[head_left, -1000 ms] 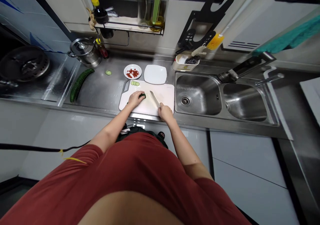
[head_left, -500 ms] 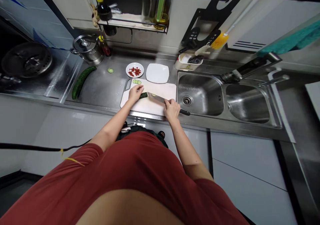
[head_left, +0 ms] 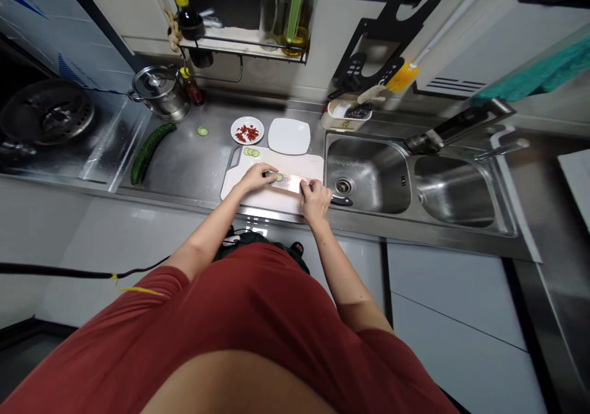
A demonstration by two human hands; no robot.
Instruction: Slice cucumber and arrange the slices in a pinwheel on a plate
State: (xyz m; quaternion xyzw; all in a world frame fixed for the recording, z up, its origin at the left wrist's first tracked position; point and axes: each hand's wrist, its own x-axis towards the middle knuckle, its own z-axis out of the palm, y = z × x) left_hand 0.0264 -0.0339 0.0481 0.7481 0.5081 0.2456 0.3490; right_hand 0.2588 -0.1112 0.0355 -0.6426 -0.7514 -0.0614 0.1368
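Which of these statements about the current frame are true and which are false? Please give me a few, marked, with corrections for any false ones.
1. The right hand holds a kitchen knife with its blade lying flat over the cutting board. True.
2. The left hand grips the whole cucumber. False: that cucumber lies apart on the steel counter, and the left hand is at the blade's far end.
3. A cucumber slice lies on the blade. True.
4. The plate of red pieces stands in the sink. False: it stands on the counter, beyond the cutting board.
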